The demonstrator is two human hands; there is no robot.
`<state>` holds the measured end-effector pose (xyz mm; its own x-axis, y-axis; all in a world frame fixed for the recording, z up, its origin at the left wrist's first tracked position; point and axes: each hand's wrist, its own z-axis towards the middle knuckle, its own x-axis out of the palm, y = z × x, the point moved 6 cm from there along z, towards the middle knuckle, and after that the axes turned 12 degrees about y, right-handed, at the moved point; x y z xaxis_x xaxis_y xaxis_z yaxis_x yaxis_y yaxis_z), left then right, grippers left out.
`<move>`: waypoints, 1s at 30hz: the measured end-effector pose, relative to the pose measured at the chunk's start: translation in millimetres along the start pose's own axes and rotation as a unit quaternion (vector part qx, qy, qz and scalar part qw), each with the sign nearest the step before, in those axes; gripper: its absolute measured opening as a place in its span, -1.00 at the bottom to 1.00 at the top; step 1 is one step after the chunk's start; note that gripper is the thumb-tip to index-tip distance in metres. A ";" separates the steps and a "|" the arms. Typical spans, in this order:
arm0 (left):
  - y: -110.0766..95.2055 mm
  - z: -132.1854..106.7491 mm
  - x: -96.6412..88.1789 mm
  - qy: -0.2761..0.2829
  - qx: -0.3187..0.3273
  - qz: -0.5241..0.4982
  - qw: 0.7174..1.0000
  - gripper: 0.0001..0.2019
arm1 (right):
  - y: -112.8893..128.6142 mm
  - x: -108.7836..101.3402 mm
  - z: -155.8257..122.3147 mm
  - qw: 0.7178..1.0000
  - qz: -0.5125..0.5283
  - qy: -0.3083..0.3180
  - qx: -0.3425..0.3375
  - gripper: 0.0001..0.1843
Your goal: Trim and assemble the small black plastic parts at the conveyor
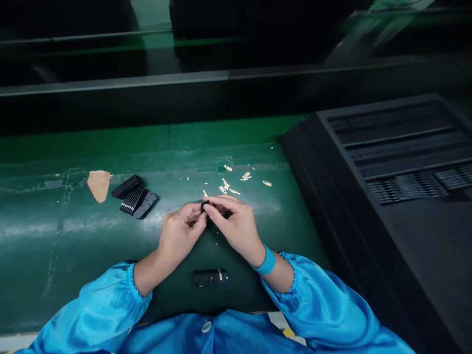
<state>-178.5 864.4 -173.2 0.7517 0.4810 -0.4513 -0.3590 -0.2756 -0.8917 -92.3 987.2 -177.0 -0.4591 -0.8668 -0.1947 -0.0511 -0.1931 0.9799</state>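
Note:
A small black part (pixel 205 205) is pinched between my two hands over the green table; most of it is hidden by the fingers. My left hand (pixel 180 228) closes on its left side, thumb and forefinger together. From the other side my right hand (pixel 236 223) grips it with thumb and fingertips. Nearer my body lies a flat dark electronic module (pixel 211 278) with a pale strip across it. Just beyond my fingers are scattered cream-coloured paper scraps (pixel 224 187).
Left of my hands, several black ribbed parts (pixel 134 197) lie in a loose pile. Beside them is a tan, roughly triangular piece (pixel 99 186). A large black tray (pixel 324 162) with slotted rows of parts stands on the right. A dark ledge (pixel 184 81) runs behind the green table (pixel 92 255).

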 end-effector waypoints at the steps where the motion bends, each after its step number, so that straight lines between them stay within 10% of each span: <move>1: -0.5 0.0 0.0 -0.002 0.002 0.002 1.000 -0.85 | -0.3 0.1 0.0 1.000 0.001 -0.001 0.000 -0.84; 30: 5.6 4.0 2.3 0.042 -0.040 -0.117 0.991 -0.75 | -4.3 -0.9 5.0 0.999 0.017 0.024 0.027 -0.85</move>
<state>-181.0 867.4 -179.3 0.8539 0.4696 -0.2242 -0.1259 -0.2316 -0.9646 -96.1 991.1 -180.8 -0.4183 -0.8937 -0.1623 -0.0852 -0.1393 0.9866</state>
